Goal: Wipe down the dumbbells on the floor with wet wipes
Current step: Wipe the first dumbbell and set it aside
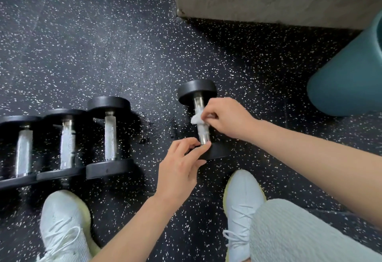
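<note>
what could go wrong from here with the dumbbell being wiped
1. The dumbbell sits on round heads with only the left hand steadying its near head; a hard rub might roll it onto the fingers or toward the white shoe.
2. The wet wipe is bunched under the right hand, covering only mid-handle, so the handle ends may get missed.
</note>
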`<state>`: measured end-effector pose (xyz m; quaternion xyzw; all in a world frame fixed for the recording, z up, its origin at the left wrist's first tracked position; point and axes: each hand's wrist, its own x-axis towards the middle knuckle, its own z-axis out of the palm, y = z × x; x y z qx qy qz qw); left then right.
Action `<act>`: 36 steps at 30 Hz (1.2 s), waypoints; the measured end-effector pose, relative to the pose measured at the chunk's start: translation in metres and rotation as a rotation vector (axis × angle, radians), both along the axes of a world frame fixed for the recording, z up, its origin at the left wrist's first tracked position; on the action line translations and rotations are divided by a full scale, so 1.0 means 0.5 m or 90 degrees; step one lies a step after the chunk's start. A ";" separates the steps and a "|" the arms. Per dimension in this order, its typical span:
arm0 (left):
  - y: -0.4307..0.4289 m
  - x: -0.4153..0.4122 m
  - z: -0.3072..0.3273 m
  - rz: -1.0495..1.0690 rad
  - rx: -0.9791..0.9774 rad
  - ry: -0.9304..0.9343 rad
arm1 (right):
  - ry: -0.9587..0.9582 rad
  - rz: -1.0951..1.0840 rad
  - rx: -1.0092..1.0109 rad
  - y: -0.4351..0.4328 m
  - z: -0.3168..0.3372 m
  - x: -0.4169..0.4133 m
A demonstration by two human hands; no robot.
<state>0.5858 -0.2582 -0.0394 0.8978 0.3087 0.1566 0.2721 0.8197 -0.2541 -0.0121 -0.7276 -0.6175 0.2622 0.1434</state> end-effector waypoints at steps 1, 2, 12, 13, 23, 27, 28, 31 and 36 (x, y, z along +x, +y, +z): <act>0.000 0.003 0.001 0.001 -0.002 -0.002 | -0.002 -0.034 0.010 0.015 -0.002 0.008; 0.001 0.004 0.003 0.001 -0.005 -0.002 | -0.004 -0.059 0.013 0.025 -0.004 0.013; -0.003 -0.010 -0.017 0.057 -0.047 -0.065 | 0.024 0.096 -0.080 -0.045 -0.002 -0.003; -0.005 -0.007 -0.018 0.060 -0.045 -0.070 | 0.021 0.074 -0.060 -0.034 -0.003 0.002; -0.012 0.005 -0.011 0.020 -0.048 -0.064 | 0.009 0.022 -0.041 -0.034 -0.004 0.003; -0.010 0.012 -0.009 0.022 -0.057 -0.055 | 0.002 0.063 -0.070 -0.032 0.004 0.003; -0.010 0.015 -0.007 0.027 -0.057 -0.055 | -0.002 0.042 -0.053 -0.023 0.002 0.008; -0.010 0.024 0.000 0.034 -0.063 -0.053 | -0.009 -0.035 0.007 0.001 -0.005 0.017; -0.004 0.033 -0.002 0.025 -0.066 -0.065 | -0.005 -0.052 0.006 -0.025 -0.011 0.010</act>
